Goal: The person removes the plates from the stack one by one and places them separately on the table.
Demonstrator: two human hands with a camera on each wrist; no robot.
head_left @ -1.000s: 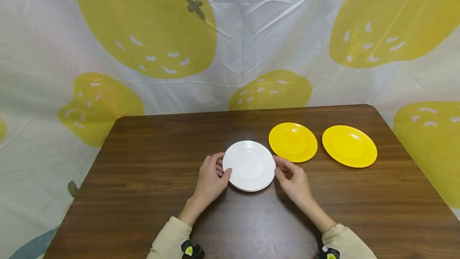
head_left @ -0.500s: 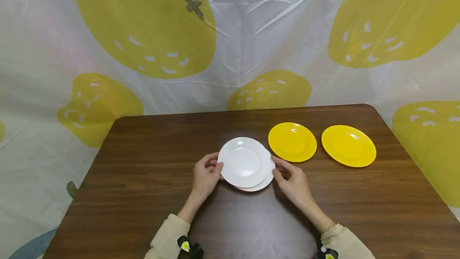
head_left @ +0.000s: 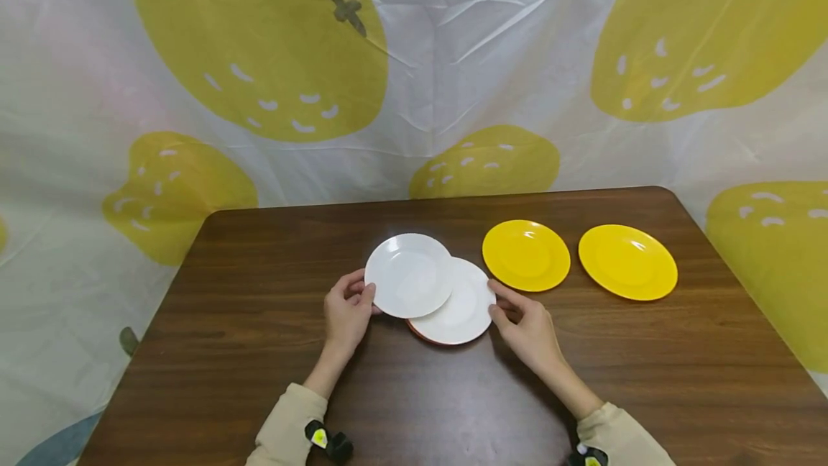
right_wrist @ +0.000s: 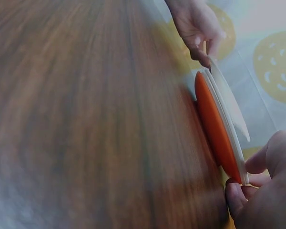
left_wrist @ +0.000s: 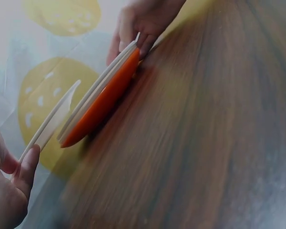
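My left hand point(head_left: 346, 313) pinches the left rim of a white plate point(head_left: 406, 275), thumb on top and fingers below. This plate is raised and overlaps the upper left of a stack topped by another white plate point(head_left: 464, 310). In the left wrist view, a gap shows between the raised plate point(left_wrist: 50, 119) and the stack, where white rims lie on an orange plate or dish point(left_wrist: 105, 100). With thumb and fingertips, my right hand point(head_left: 532, 326) holds the stack's right edge. The right wrist view shows its fingers close against the white rims and the orange side point(right_wrist: 214, 129).
Two yellow plates point(head_left: 527, 256) point(head_left: 627, 262) lie side by side at the back right of the brown wooden table point(head_left: 259, 351). A white cloth point(head_left: 453, 78) with yellow fruit prints hangs behind the table's far edge.
My left hand has lifted the top white plate and carried it left and slightly away, uncovering another white plate below. My right hand has stayed at the stack's right edge.
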